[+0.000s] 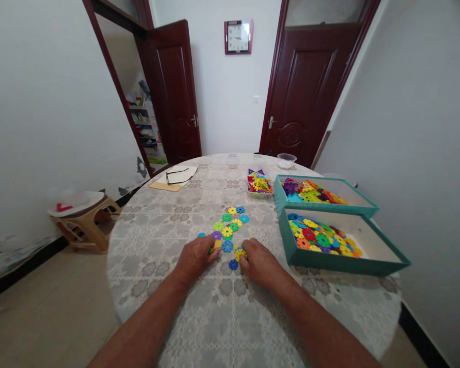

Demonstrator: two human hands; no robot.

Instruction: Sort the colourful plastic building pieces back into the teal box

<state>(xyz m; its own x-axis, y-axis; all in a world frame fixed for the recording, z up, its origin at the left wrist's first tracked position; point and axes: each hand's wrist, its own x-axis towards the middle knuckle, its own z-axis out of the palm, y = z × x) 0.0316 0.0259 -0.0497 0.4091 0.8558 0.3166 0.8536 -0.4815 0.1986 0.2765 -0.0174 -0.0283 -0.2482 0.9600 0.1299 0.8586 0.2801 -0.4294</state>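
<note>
A flat chain of interlocking plastic flower discs (229, 228) in yellow, blue, green and purple lies on the round table (222, 312). My left hand (197, 257) rests at the chain's near left end, fingers curled on a green and yellow disc. My right hand (257, 261) pinches a yellow disc (240, 253) at the chain's near right end. A loose blue disc (233, 264) lies between my two hands.
Two teal boxes (383, 258) (362, 202) with several coloured discs stand at the right. A small tray of discs (259, 184) and a clear bowl (286, 160) sit further back. Glasses on paper (177, 175) lie at the far left. A stool (85, 214) stands by the wall.
</note>
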